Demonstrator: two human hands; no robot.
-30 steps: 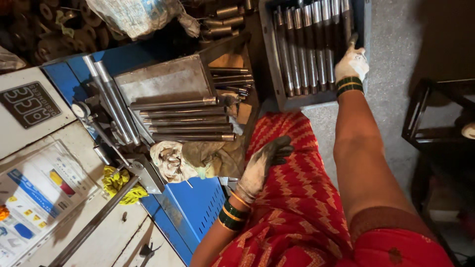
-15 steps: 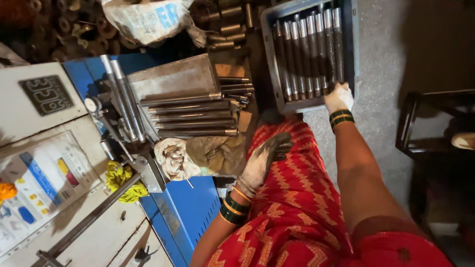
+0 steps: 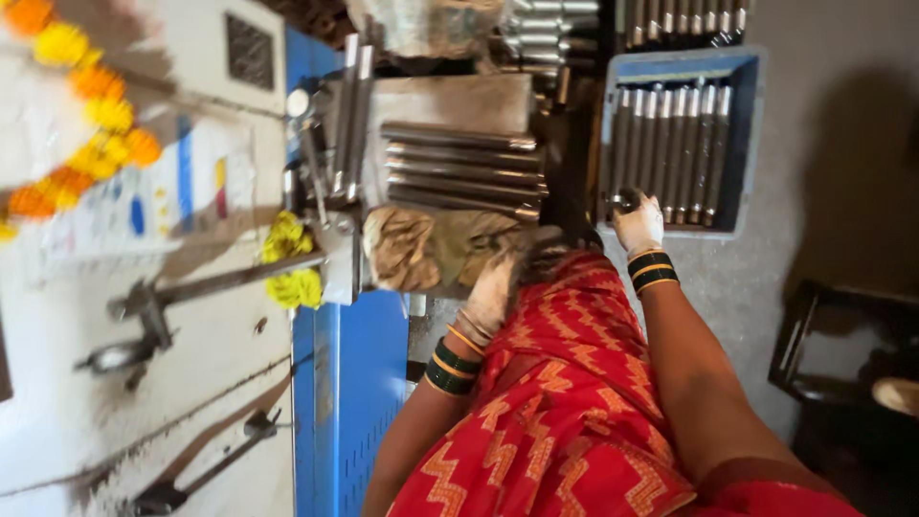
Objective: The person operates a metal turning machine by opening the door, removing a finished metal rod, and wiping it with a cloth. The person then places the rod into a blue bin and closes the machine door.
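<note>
I count eight steel rods point(image 3: 670, 153) standing in the blue crate point(image 3: 751, 134), four more rods point(image 3: 464, 172) stacked just left of that crate, and two gloved hands point(image 3: 638, 225).

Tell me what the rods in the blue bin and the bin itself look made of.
Rods: likely steel, dull grey with long glints along their round sides. Blue bin: probably moulded plastic, matte with a thick, even rim. The right hand, gloved, grips one rod's end.
</note>
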